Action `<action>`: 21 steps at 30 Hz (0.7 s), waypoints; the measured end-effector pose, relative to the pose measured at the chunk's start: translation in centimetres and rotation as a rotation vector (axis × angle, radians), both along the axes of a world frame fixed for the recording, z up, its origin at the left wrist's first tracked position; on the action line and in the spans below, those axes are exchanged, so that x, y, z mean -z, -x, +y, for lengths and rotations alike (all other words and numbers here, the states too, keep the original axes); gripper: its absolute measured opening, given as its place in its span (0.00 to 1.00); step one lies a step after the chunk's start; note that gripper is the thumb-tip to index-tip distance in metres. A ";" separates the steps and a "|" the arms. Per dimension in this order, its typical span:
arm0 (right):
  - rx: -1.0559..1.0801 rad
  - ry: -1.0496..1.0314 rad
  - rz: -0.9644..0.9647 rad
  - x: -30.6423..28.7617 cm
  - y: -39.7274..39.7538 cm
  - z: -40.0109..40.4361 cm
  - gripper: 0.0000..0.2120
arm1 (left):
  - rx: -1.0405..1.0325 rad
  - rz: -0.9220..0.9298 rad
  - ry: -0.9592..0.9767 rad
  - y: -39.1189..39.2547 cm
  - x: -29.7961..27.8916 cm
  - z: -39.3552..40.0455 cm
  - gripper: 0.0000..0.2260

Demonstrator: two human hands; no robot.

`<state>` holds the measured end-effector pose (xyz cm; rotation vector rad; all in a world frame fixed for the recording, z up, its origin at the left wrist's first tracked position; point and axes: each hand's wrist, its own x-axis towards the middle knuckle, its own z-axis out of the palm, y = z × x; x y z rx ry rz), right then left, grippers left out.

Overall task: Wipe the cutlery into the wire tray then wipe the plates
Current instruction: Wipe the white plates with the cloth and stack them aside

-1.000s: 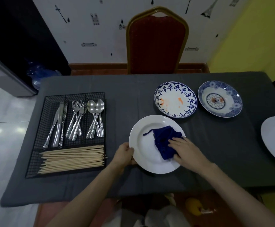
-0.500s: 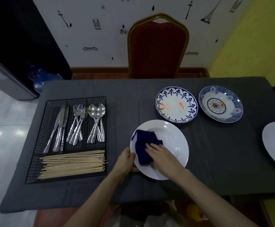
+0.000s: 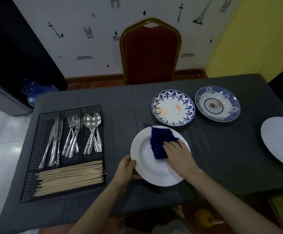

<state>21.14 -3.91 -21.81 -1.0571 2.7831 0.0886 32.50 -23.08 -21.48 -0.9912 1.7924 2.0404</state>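
Plate-wiping step in hand. The cutlery part reads as done: the black wire tray (image 3: 41,169) on the left of the grey-clothed surface (image 3: 124,105) holds steel knives (image 3: 53,142), forks (image 3: 73,135) and spoons (image 3: 92,132) in separate upper compartments, with pale wooden chopsticks (image 3: 70,178) lying across its near compartment. The round white plate (image 3: 147,169) sits near the front edge. Left hand (image 3: 126,169) grips its left rim, fingers curled around the edge, steadying it. Right hand (image 3: 178,152) rests flat on the folded dark blue cloth (image 3: 160,142), fingers fairly straight, pressing it onto the upper right of the plate; one cloth corner trails over the far rim. Beyond, the blue-and-white patterned plate with orange smears (image 3: 172,107) and the blue floral bowl-plate (image 3: 217,103) stand side by side, apart from each other; a second plain white plate (image 3: 280,142) sits at the right edge. Judgement: next move calls for covering the rest of the white plate's well and rim, then changing to the smeared plate, which likely needs firmer rubbing.
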 end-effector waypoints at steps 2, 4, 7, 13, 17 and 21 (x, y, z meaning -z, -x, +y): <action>-0.013 0.021 -0.036 -0.7 -0.6 1.4 0.16 | 0.027 0.021 0.023 -0.1 -0.7 0.5 0.08; 0.008 0.062 -0.069 -1.2 -1.3 2.9 0.13 | 0.065 0.037 0.046 -0.1 -1.2 1.4 0.08; 0.088 0.175 -0.071 -1.9 -1.8 5.6 0.16 | 0.106 0.066 0.053 0.6 -2.4 3.4 0.07; 0.225 0.309 -0.076 -4.4 -1.0 10.5 0.15 | 0.158 0.127 0.037 3.9 -5.6 8.0 0.07; 0.291 0.389 -0.163 -6.5 -0.8 14.9 0.08 | 0.178 0.146 0.068 7.2 -6.7 11.7 0.06; 0.392 0.484 -0.205 -7.5 -0.7 20.0 0.15 | 0.246 0.166 0.084 10.7 -7.3 17.3 0.06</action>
